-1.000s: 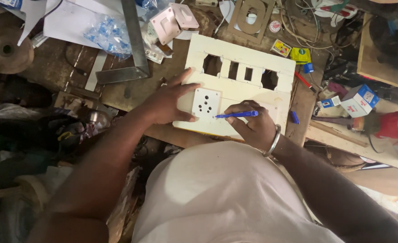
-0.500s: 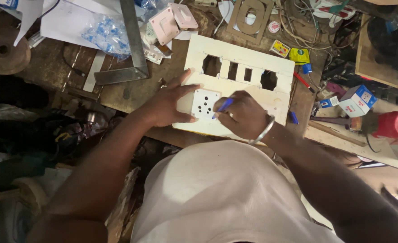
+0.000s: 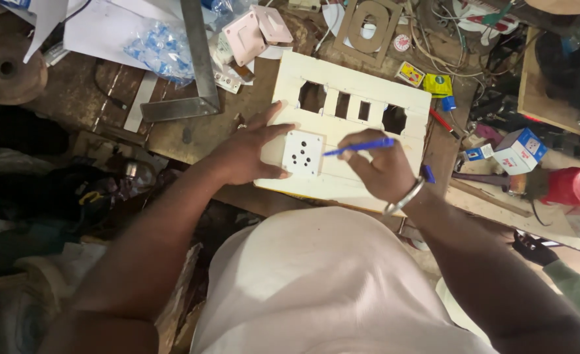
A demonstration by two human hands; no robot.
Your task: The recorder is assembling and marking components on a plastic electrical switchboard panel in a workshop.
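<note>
A cream wooden board (image 3: pixel 362 167) with several cut-out openings lies on the cluttered workbench. A white square socket plate (image 3: pixel 303 153) rests on the board's lower left part. My left hand (image 3: pixel 247 152) presses on the plate's left edge, fingers spread. My right hand (image 3: pixel 382 172) holds a blue pen (image 3: pixel 362 147), its tip pointing left at the plate's right edge. A metal bangle (image 3: pixel 405 196) sits on my right wrist.
A steel square (image 3: pixel 195 72) and a bag of blue-white parts (image 3: pixel 159 51) lie at upper left. A pink switch box (image 3: pixel 254 33) sits above the board. Small boxes (image 3: pixel 518 149), a red cup (image 3: pixel 572 187), wires and tools crowd the right side.
My right hand has shifted from below the plate to its right side, carrying the pen tip up to the plate's right edge. My left hand has kept its hold on the plate.
</note>
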